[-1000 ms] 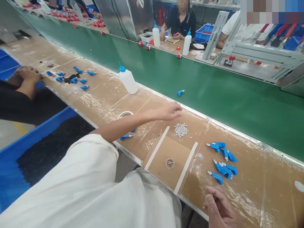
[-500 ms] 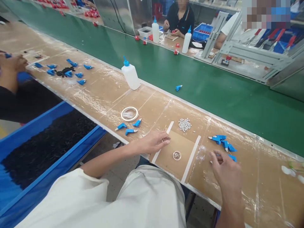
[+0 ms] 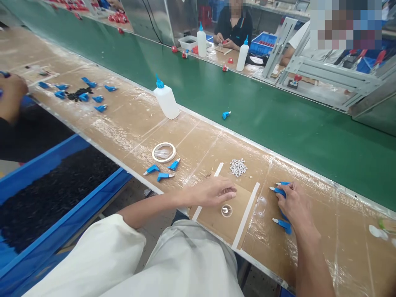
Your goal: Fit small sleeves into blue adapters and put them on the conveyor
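Observation:
My right hand [image 3: 293, 204] is over a small group of blue plastic pieces with pale tips on the right of the bench. Its thumb and fingertips pinch one blue piece [image 3: 280, 191]; another blue piece [image 3: 283, 225] lies just below the hand. My left hand [image 3: 221, 192] hovers over a cardboard sheet [image 3: 213, 220], its fingers loosely stretched and nothing visible in them. Close to its fingertips sits a small round clear dish [image 3: 227, 210] with something shiny inside. Beyond the sheet is a heap of small grey pellets [image 3: 238, 168].
White tape strips [image 3: 246, 214] edge the sheet. Left of it lie a tape roll [image 3: 163, 152] and several blue pieces [image 3: 163, 176]. A white squeeze bottle [image 3: 167, 101] stands by the green belt [image 3: 198, 90]. At far left a co-worker's hand [image 3: 12, 93] works above a blue bin [image 3: 64, 173].
My right hand has moved forward onto the blue pieces, which have shifted under it. My left hand has moved right over the cardboard, nearer the dish. The view has shifted slightly.

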`<move>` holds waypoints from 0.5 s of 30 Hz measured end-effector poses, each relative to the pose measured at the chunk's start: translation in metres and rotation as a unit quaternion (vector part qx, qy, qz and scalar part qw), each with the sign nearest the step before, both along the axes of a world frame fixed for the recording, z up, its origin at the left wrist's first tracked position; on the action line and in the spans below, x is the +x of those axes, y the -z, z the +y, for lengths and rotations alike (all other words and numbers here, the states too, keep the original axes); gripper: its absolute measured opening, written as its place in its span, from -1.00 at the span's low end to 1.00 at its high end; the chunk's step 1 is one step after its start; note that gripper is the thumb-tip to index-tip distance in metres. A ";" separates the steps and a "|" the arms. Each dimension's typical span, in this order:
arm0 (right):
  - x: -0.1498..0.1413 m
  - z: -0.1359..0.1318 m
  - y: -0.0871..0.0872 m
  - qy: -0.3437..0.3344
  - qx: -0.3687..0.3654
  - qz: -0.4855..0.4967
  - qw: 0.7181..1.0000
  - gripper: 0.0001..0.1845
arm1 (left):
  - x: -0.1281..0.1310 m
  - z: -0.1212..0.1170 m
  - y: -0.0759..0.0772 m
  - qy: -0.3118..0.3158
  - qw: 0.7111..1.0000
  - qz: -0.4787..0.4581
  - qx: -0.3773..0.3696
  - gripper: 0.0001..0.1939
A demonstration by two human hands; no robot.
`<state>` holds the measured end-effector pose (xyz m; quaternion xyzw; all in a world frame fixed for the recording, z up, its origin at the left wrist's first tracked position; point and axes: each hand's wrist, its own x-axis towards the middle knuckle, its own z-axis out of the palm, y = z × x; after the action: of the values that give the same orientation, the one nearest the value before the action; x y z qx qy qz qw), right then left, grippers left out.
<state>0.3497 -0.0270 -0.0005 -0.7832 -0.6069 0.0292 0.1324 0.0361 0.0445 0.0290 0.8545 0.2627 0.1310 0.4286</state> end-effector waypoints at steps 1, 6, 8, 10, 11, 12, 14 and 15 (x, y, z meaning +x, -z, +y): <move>-0.002 -0.003 -0.002 -0.013 0.023 0.033 0.999 -0.81 | 0.002 -0.001 0.000 -0.001 1.000 -0.009 -0.012 -0.69; -0.034 -0.021 -0.025 -0.060 0.041 0.383 0.921 -0.66 | 0.015 -0.004 -0.002 -0.026 0.981 -0.087 -0.174 -0.68; -0.054 -0.029 -0.036 -0.071 0.038 0.442 0.893 -0.67 | 0.022 -0.004 -0.001 -0.032 0.951 -0.142 -0.272 -0.61; -0.075 -0.036 -0.045 -0.103 0.073 0.411 0.903 -0.76 | 0.027 -0.003 0.001 -0.031 0.908 -0.194 -0.371 -0.50; -0.084 -0.038 -0.049 -0.121 0.101 0.361 0.919 -0.82 | 0.028 -0.003 0.002 -0.028 0.884 -0.213 -0.416 -0.46; -0.092 -0.040 -0.051 -0.144 0.134 0.299 0.934 -0.86 | 0.029 -0.002 0.004 -0.026 0.860 -0.226 -0.457 -0.42; -0.105 -0.043 -0.055 -0.193 0.190 0.177 0.946 -0.75 | 0.028 -0.001 0.007 -0.022 0.822 -0.228 -0.522 -0.35; -0.109 -0.044 -0.056 -0.217 0.207 0.132 0.945 -0.65 | 0.027 -0.001 0.008 -0.019 0.809 -0.221 -0.545 -0.34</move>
<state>0.2408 -0.0711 0.0560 -0.5773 -0.7316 0.0342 0.3609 0.0629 0.0437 0.0206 0.4237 0.2053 0.1594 0.8677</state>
